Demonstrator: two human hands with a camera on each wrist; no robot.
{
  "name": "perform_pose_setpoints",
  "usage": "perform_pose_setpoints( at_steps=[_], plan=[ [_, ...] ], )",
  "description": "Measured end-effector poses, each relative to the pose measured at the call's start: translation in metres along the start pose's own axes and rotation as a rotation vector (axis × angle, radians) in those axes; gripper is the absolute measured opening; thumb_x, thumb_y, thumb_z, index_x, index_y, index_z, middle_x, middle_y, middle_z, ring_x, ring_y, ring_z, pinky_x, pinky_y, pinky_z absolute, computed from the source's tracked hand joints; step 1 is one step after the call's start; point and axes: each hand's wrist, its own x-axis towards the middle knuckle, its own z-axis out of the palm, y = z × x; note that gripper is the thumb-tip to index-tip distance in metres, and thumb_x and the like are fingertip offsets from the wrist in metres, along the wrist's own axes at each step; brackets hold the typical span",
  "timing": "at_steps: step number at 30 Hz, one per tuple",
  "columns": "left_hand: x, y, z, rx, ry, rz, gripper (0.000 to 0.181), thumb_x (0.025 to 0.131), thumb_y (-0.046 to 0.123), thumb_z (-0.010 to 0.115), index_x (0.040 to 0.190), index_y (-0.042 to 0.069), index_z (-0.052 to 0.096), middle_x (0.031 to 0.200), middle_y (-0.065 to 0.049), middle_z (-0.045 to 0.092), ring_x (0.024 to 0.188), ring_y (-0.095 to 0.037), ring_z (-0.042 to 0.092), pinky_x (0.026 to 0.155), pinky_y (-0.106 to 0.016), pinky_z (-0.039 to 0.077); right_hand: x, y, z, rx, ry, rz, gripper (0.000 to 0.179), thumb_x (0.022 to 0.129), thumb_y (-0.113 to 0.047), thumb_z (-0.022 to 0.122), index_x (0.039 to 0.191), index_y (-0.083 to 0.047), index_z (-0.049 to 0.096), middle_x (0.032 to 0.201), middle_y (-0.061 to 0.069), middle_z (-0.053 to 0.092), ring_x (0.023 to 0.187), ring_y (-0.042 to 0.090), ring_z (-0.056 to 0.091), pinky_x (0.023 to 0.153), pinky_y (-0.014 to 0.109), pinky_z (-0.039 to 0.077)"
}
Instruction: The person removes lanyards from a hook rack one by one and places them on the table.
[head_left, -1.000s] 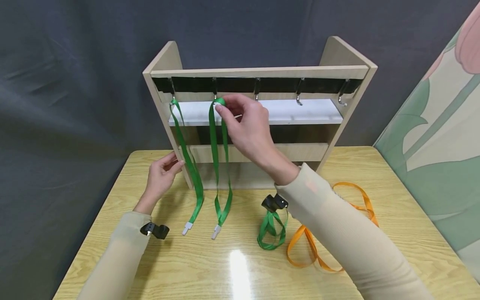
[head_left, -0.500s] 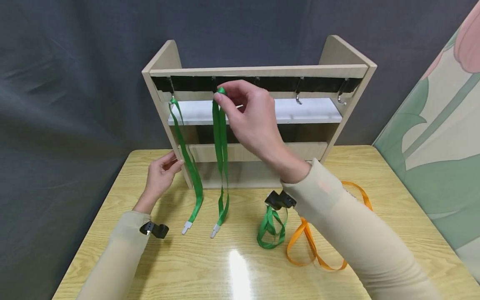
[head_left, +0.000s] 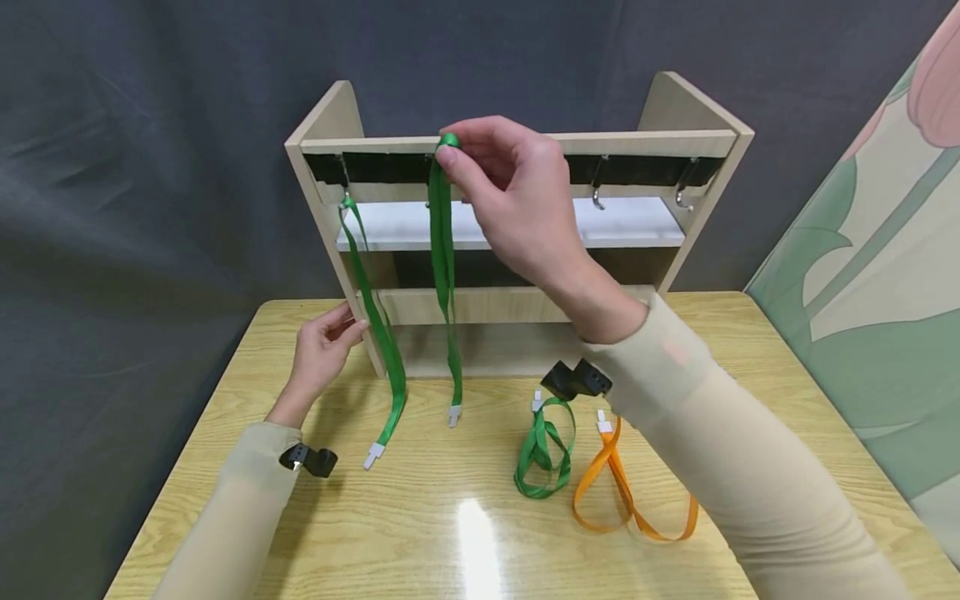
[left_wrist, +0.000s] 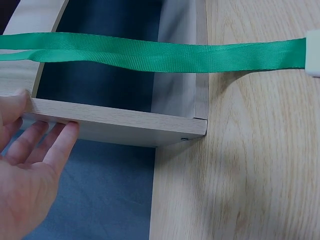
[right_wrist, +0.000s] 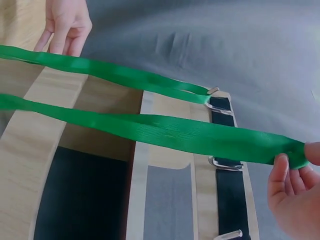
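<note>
My right hand [head_left: 521, 196] pinches the top of a green lanyard [head_left: 442, 233] between thumb and fingers, in front of the rack's top rail. The lanyard hangs straight down, its white clip [head_left: 454, 416] at the bottom. In the right wrist view the strap [right_wrist: 165, 132] passes in front of a metal hook [right_wrist: 226, 163], apart from it as far as I can tell. Another green lanyard [head_left: 380, 329] hangs from the leftmost hook. My left hand [head_left: 318, 358] holds the left side panel [left_wrist: 120, 115] of the wooden rack [head_left: 517, 304], thumb on its front edge, fingers against its outer face.
On the table [head_left: 300, 542] lie a coiled green lanyard [head_left: 538, 454] and an orange lanyard [head_left: 622, 492], partly behind my right sleeve. Bare hooks [head_left: 597, 193] line the rack's right part. A dark curtain [head_left: 487, 58] stands behind.
My right hand has lifted the green lanyard up and slightly right, away from the second hook. Its two strands have drawn together and its clip has risen. My left hand has stayed put.
</note>
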Motion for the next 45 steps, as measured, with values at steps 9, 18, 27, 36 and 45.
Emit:
perform_pose_setpoints(
  at_steps=[9,18,27,36,45],
  plan=[
    [0.0,0.001,-0.001,0.013,-0.003,-0.013,0.036,0.093,-0.001,0.06,0.127,-0.01,0.055,0.115,-0.026,0.061,0.092,-0.011,0.061,0.074,-0.024,0.054,-0.002,0.002,-0.006,0.042,-0.018,-0.038,0.015,0.091,-0.002,0.063,0.103,0.008,0.067,0.087,0.011,0.068,0.075,0.02,0.063,0.069,0.029,0.053],
    [0.0,0.001,-0.001,0.022,-0.003,-0.024,0.036,0.093,-0.001,0.06,0.128,-0.01,0.055,0.114,-0.026,0.061,0.091,-0.009,0.061,0.074,-0.022,0.054,-0.012,0.007,-0.009,0.052,-0.056,-0.036,0.016,0.091,-0.001,0.063,0.104,0.008,0.067,0.086,0.012,0.068,0.072,0.02,0.062,0.065,0.03,0.051],
    [-0.001,0.002,-0.001,0.021,0.0,-0.016,0.036,0.092,-0.001,0.06,0.127,-0.01,0.055,0.114,-0.027,0.061,0.091,-0.01,0.061,0.073,-0.021,0.054,-0.031,0.001,-0.016,0.03,-0.104,-0.048,0.016,0.091,-0.003,0.064,0.104,0.005,0.068,0.084,0.011,0.067,0.067,0.023,0.057,0.062,0.029,0.05],
    [0.0,0.001,-0.001,0.023,0.001,-0.015,0.037,0.093,-0.001,0.06,0.128,-0.01,0.055,0.116,-0.026,0.061,0.095,-0.017,0.061,0.074,-0.023,0.054,-0.05,0.006,-0.022,0.022,-0.139,-0.063,0.015,0.09,0.001,0.064,0.104,0.005,0.068,0.088,0.009,0.067,0.068,0.02,0.06,0.061,0.03,0.053],
    [0.0,0.0,-0.001,0.01,-0.001,-0.007,0.036,0.092,-0.002,0.06,0.127,-0.011,0.055,0.115,-0.026,0.061,0.093,-0.013,0.061,0.074,-0.023,0.054,-0.059,0.011,-0.024,0.039,-0.155,-0.096,0.014,0.09,0.003,0.064,0.102,0.005,0.068,0.087,0.005,0.068,0.067,0.02,0.06,0.06,0.03,0.053]
  ],
)
